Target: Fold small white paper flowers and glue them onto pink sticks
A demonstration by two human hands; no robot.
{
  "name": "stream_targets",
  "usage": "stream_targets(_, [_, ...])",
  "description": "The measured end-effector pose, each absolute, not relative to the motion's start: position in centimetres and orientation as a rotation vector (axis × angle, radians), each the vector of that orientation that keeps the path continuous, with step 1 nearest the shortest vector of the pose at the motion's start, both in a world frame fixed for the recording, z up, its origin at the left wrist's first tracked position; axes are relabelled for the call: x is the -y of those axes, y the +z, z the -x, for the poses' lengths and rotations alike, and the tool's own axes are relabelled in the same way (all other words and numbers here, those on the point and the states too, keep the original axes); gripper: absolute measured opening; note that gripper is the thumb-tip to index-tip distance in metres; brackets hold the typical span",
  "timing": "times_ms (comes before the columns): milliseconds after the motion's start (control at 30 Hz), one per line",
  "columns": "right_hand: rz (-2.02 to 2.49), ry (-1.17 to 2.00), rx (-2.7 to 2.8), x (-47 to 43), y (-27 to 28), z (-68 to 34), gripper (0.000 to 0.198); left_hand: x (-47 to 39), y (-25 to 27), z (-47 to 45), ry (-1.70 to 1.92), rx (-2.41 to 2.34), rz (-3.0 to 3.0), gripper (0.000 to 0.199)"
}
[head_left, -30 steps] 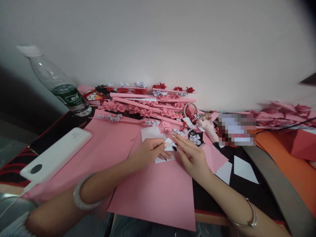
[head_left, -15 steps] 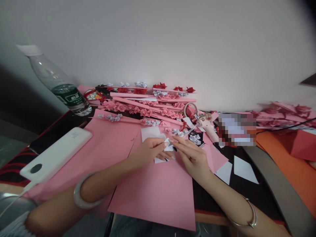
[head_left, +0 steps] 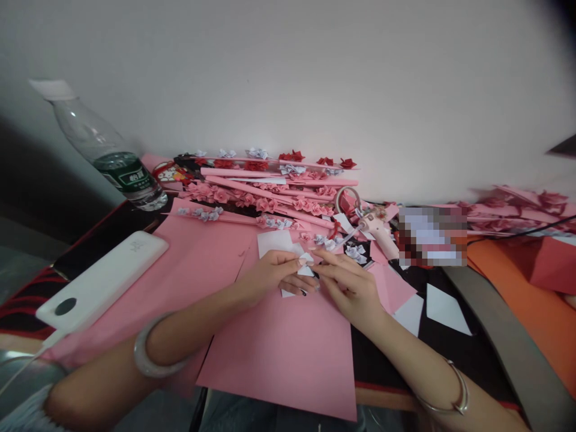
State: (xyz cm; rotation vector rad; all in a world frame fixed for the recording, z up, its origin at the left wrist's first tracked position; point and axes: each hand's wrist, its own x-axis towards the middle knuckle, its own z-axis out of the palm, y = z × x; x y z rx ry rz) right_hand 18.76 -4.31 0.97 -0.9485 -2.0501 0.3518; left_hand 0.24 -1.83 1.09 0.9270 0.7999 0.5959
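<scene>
My left hand (head_left: 274, 273) pinches a small folded piece of white paper (head_left: 306, 265) between thumb and fingers, its lower fingers curled beneath. From the other side my right hand (head_left: 351, 282) meets the paper, its fingertips closed at the right edge; some of that grip is hidden. Both hands are above a sheet of pink paper (head_left: 279, 360). Flat white paper (head_left: 272, 241) lies just behind the left hand. White paper flowers (head_left: 355, 253) rest beyond the right hand.
Rolled pink stems with paper flowers (head_left: 270, 189) lie along the wall. A glue gun (head_left: 380, 234) and a tape roll (head_left: 347, 198) are behind my right hand. At left are a water bottle (head_left: 121, 171) and a white power bank (head_left: 103, 279). Orange paper (head_left: 508, 276) lies at right.
The right fingers have closed in on the folded white paper, which has shifted slightly in its angle. Both forearms stay nearly where they were.
</scene>
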Motion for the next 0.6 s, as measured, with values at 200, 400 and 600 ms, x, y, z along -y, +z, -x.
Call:
stream_targets(200, [0.916, 0.377, 2.075, 4.29, 1.28, -18.7, 0.026, 1.89, 1.26, -0.24, 0.623, -0.777, -0.874, 0.024])
stream_targets(400, [0.915, 0.413, 2.115, 4.31, 1.67, -18.76, 0.029, 1.85, 1.3, -0.16, 0.622, -0.783, -0.875, 0.027])
stream_targets(600, [0.892, 0.458, 2.142, 4.48, 1.81, -18.85, 0.037, 1.74, 1.08, -0.13, 0.633, -0.796, -0.855, 0.025])
